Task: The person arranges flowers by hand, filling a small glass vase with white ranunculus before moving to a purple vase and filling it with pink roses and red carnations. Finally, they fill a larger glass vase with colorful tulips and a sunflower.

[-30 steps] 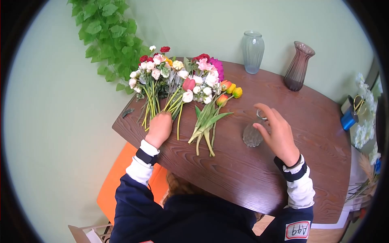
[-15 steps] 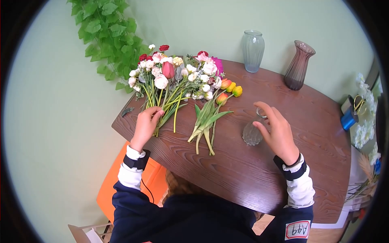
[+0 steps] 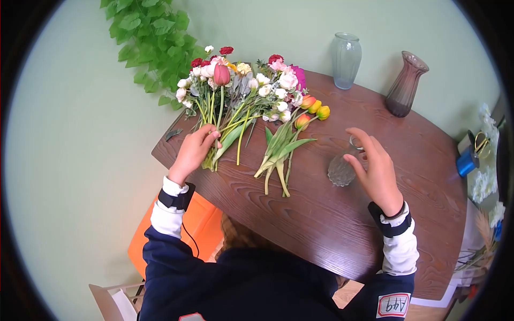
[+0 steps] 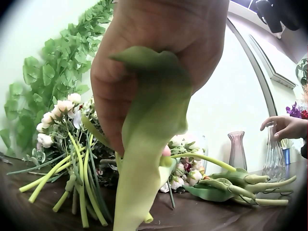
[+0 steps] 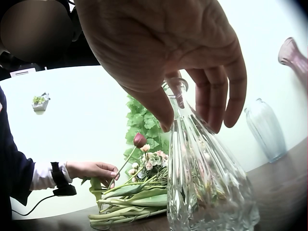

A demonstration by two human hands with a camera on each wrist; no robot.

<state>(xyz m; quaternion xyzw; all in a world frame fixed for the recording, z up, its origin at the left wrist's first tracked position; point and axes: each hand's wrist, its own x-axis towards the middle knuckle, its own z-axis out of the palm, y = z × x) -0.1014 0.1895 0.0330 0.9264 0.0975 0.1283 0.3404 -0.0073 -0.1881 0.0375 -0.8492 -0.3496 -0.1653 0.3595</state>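
A pink-red tulip stands up from my left hand, which pinches its green stem at the table's left edge. Its broad pale-green leaf hangs below the fingers in the left wrist view. Beneath that hand lies a heap of mixed flowers, pink, white and red, with stems toward me. My right hand curves around the neck of a clear ribbed glass vase, thumb on one side and fingers on the other. The vase stands on the table.
Orange and yellow tulips lie between the heap and the glass vase. A pale blue glass vase and a mauve glass vase stand at the back. A blue ribbon spool sits at the right edge; leafy vines hang on the wall.
My left hand has risen from the stems, lifting the pink-red tulip out of the heap and turning it upright. My right hand has stayed at the glass vase's neck. The head view shifted slightly.
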